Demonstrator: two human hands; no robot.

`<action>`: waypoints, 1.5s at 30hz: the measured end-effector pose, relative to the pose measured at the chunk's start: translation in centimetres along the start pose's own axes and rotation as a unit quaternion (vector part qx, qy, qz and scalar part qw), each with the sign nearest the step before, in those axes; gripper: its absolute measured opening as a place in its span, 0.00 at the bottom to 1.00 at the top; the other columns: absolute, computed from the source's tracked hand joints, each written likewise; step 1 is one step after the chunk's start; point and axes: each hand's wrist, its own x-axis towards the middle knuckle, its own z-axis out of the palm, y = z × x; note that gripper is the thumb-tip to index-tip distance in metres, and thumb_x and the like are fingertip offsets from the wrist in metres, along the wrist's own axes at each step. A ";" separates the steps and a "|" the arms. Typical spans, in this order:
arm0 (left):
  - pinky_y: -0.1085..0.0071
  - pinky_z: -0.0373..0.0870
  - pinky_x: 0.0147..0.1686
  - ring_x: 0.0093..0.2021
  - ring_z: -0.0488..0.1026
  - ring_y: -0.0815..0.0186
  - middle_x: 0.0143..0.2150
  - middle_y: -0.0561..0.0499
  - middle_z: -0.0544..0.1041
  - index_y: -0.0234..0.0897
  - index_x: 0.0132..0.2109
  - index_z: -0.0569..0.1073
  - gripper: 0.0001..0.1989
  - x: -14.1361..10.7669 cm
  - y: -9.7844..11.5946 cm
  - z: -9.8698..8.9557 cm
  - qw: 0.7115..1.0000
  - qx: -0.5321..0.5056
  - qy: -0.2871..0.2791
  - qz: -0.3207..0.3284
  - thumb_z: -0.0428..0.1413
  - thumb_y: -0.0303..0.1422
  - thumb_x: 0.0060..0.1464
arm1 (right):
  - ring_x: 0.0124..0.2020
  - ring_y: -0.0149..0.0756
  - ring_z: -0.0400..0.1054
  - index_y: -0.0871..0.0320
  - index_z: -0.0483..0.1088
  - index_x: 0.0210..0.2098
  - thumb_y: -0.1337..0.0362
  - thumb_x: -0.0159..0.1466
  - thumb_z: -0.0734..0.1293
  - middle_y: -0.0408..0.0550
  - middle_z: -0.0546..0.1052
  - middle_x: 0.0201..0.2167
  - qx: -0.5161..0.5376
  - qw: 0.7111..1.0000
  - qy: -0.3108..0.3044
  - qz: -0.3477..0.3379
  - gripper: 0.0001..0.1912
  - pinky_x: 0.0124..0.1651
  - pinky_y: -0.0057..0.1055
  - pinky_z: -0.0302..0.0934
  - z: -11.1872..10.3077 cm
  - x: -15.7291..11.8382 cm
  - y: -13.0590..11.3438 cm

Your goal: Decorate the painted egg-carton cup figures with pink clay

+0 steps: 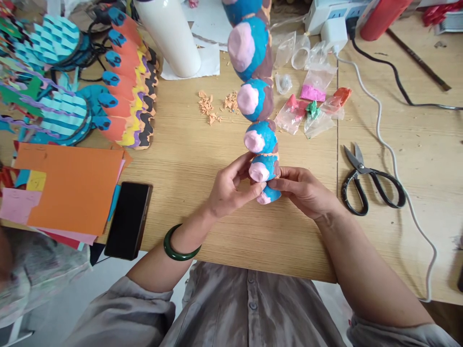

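Knobbly strip [261, 100], long axis forward, seemingly uptilted

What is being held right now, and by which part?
A chain of blue segments with pink caps, held near its small lower end, with the left hand and right hand on opposite sides.

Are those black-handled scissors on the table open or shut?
Open: the scissors lie with their blade tips apart and their handles spread.

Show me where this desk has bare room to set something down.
Bare wood lies between the black phone and left hand; a narrower patch between right hand and scissors. Crowded: around the orange sheet and plastic bags.
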 end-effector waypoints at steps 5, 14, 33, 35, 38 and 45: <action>0.61 0.78 0.55 0.56 0.79 0.54 0.59 0.42 0.78 0.37 0.60 0.72 0.28 0.3 0.0 -0.1 0.999 -0.023 0.041 0.015 0.65 0.40 0.56 | 0.34 0.35 0.71 0.57 0.78 0.30 0.49 0.56 0.75 0.45 0.79 0.30 0.022 0.999 -0.022 -0.015 0.17 0.44 0.34 0.67 0.0 -0.1 -0.2; 0.61 0.79 0.54 0.53 0.81 0.55 0.55 0.42 0.80 0.36 0.58 0.72 0.27 0.3 0.0 -0.1 0.999 -0.023 0.045 0.011 0.66 0.41 0.54 | 0.28 0.29 0.65 0.58 0.75 0.23 0.50 0.53 0.79 0.41 0.74 0.24 -0.026 0.999 -0.003 -0.036 0.18 0.40 0.32 0.63 -0.1 0.1 0.1; 0.65 0.79 0.46 0.49 0.81 0.57 0.50 0.42 0.83 0.35 0.55 0.76 0.26 1.0 -0.8 -0.7 0.993 -0.056 0.059 -0.087 0.68 0.41 0.51 | 0.32 0.33 0.72 0.55 0.78 0.39 0.53 0.57 0.76 0.45 0.81 0.34 -0.064 0.983 0.129 -0.113 0.15 0.34 0.30 0.67 1.0 0.3 0.7; 0.66 0.78 0.45 0.49 0.81 0.57 0.49 0.42 0.83 0.35 0.54 0.76 0.25 1.0 -0.9 -0.8 0.992 -0.053 0.060 -0.098 0.68 0.41 0.52 | 0.30 0.32 0.70 0.55 0.77 0.39 0.52 0.58 0.75 0.45 0.81 0.33 -0.069 0.983 0.128 -0.108 0.15 0.31 0.30 0.66 1.0 0.3 0.7; 0.67 0.77 0.47 0.49 0.81 0.58 0.50 0.43 0.83 0.36 0.53 0.77 0.22 1.0 -0.7 -1.0 0.994 -0.042 0.043 -0.096 0.66 0.42 0.54 | 0.30 0.33 0.71 0.55 0.77 0.39 0.52 0.59 0.74 0.45 0.81 0.34 -0.081 0.982 0.134 -0.110 0.14 0.31 0.31 0.67 1.0 0.2 0.8; 0.70 0.73 0.38 0.38 0.79 0.62 0.39 0.47 0.83 0.36 0.48 0.80 0.22 0.9 0.0 -1.9 0.986 0.113 0.052 -0.115 0.66 0.46 0.52 | 0.26 0.34 0.70 0.54 0.76 0.39 0.52 0.61 0.72 0.46 0.81 0.32 -0.123 0.975 0.142 -0.119 0.14 0.28 0.33 0.66 0.9 0.3 0.9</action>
